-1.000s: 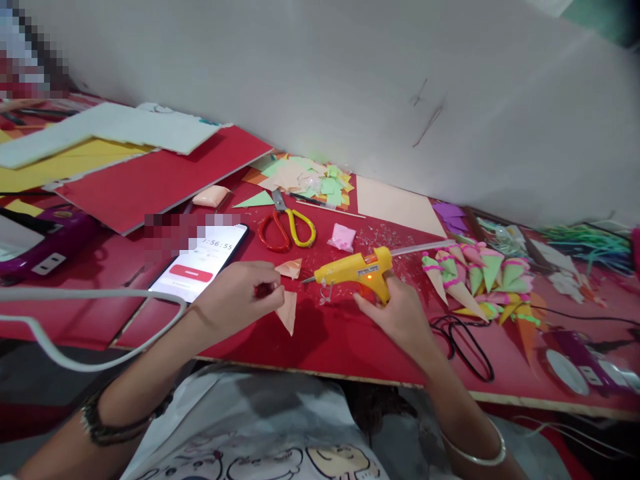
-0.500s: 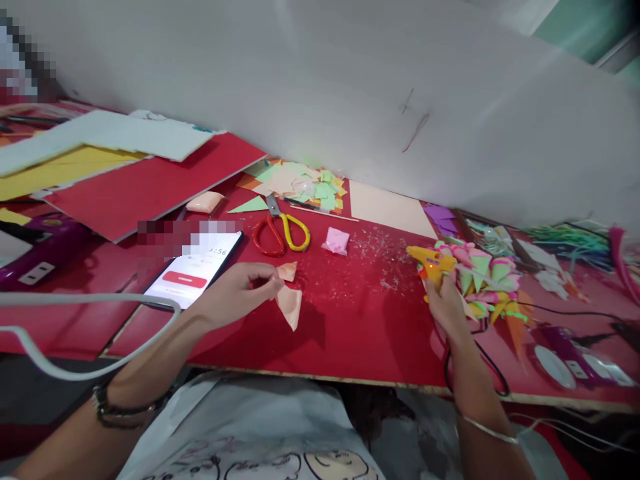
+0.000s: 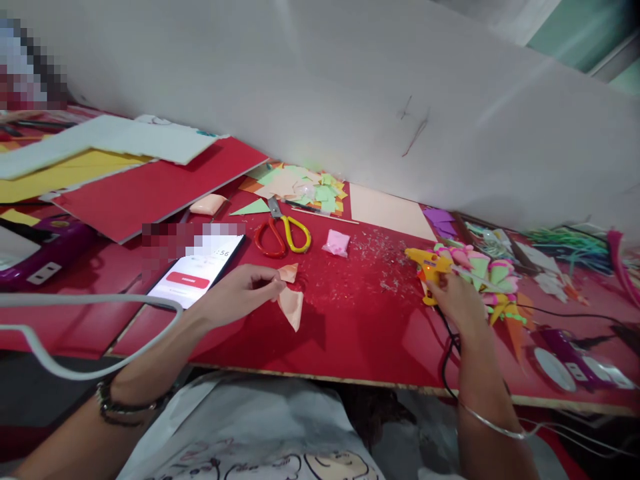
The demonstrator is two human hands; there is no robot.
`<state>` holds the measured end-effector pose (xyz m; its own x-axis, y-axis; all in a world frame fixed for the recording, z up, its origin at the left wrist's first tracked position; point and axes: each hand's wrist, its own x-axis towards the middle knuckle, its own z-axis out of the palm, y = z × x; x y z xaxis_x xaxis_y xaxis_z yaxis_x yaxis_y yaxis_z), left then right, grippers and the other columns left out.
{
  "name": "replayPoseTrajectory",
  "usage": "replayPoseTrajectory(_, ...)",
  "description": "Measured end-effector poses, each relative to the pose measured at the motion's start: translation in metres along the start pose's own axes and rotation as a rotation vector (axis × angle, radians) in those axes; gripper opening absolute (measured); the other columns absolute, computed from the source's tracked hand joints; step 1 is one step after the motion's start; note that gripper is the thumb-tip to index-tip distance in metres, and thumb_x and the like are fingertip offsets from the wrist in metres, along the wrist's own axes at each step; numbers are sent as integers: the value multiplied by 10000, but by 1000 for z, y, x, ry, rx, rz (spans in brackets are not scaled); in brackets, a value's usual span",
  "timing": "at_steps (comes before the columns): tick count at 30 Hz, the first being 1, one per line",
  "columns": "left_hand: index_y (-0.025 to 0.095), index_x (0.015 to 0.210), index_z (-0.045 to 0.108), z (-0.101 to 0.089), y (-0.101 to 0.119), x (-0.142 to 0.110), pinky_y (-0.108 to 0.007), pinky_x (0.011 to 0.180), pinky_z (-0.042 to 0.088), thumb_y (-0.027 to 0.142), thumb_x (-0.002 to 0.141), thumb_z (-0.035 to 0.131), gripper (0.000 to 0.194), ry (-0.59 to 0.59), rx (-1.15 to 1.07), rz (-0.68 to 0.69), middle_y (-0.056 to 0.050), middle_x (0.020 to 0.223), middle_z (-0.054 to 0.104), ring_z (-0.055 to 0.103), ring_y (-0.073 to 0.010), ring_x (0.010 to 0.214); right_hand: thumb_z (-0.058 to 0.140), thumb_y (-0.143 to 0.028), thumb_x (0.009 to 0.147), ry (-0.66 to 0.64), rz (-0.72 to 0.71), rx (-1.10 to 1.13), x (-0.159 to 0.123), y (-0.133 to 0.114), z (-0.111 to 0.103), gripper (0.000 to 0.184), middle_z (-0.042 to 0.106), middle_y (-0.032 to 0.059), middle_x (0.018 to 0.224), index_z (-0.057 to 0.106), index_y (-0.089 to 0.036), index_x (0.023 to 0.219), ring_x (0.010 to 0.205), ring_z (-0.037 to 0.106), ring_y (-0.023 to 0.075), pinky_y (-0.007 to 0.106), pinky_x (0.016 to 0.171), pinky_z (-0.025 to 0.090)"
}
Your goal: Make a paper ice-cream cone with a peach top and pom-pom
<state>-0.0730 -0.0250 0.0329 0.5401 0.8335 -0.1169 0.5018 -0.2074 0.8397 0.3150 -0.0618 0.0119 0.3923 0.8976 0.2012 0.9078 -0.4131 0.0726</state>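
Note:
My left hand (image 3: 255, 288) is closed in a pinch on a peach paper piece (image 3: 291, 308), whose pointed end hangs toward the table's front edge. A second peach flap (image 3: 289, 272) shows just above the fingertips; I cannot tell whether both belong to one sheet. On the right, my right hand (image 3: 457, 299) is closed around a yellow glue gun (image 3: 431, 263), its nozzle pointing left. Beside it lies a cluster of pink, green and yellow paper cones (image 3: 493, 273), partly hidden behind the hand.
Scissors (image 3: 283, 235) with red and yellow handles and a small pink packet (image 3: 337, 243) lie mid-table. A lit phone (image 3: 193, 273) rests near my left forearm. Paper scraps (image 3: 310, 187) are piled by the wall. A black cord (image 3: 445, 373) trails below the glue gun.
My right hand has turned and shifted its hold on the glue gun, with the wrist now further right. The gun has moved slightly left. My left hand stays nearly still with the paper.

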Motion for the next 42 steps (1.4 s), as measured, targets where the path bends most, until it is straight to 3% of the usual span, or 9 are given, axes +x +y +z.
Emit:
replayPoseTrajectory(9,165,558,371,2,3,2,-217,474,222,354,804,375,309,-23,-13,34,45,546,283,281,-84,513,509,-366,702,15,64,275,16,-5,9,293,649,97,738,621,-123,822,679,599,210,292,589,421)
replayPoseTrajectory(13,168,547,337,1,1,2,-219,465,206,345,802,374,313,-10,-14,19,44,543,257,259,-82,504,496,-388,725,-24,26,117,10,-8,-2,309,636,128,730,620,-115,798,690,592,248,327,588,422)
replayPoseTrajectory(17,172,545,319,1,0,2,-219,462,199,363,804,366,325,-18,-4,7,44,544,241,251,-84,498,537,-412,703,-97,133,-86,-13,-28,-37,346,619,198,778,630,-89,784,707,584,321,401,573,417)
replayPoseTrajectory(18,171,545,322,1,0,3,-217,465,201,365,802,367,325,-25,-5,7,44,545,243,254,-84,500,524,-382,726,-66,67,-59,-21,-38,-49,309,621,180,759,633,-101,797,716,584,312,403,593,418)
replayPoseTrajectory(20,169,548,341,4,1,4,-213,474,213,364,798,369,318,-43,-12,8,45,547,254,268,-86,508,492,-295,776,2,-283,201,-36,-67,-72,217,628,113,832,619,-157,886,775,580,241,352,665,424)
replayPoseTrajectory(22,165,559,373,6,2,6,-208,486,228,358,794,371,304,-72,-13,12,47,549,271,285,-87,517,476,-261,811,-96,-662,546,-49,-101,-88,185,619,48,891,599,-209,938,784,563,162,280,702,416)
replayPoseTrajectory(24,161,574,402,7,4,7,-204,489,234,349,789,376,287,-105,0,18,50,552,280,290,-87,523,488,-241,817,-193,-827,789,-57,-133,-95,167,611,10,830,589,-212,948,674,530,106,220,631,402)
replayPoseTrajectory(30,153,610,454,5,8,5,-204,500,252,314,774,392,238,-89,50,61,46,568,334,327,-90,551,535,-165,776,-389,-960,958,-49,-181,-80,160,610,17,839,621,-193,908,716,518,105,220,640,384)
replayPoseTrajectory(42,156,595,517,7,10,7,-200,492,284,312,764,421,249,-41,142,128,46,551,463,404,-92,533,559,-107,729,-559,-1005,978,-34,-188,-58,91,560,7,758,630,-146,771,685,502,97,215,641,374)
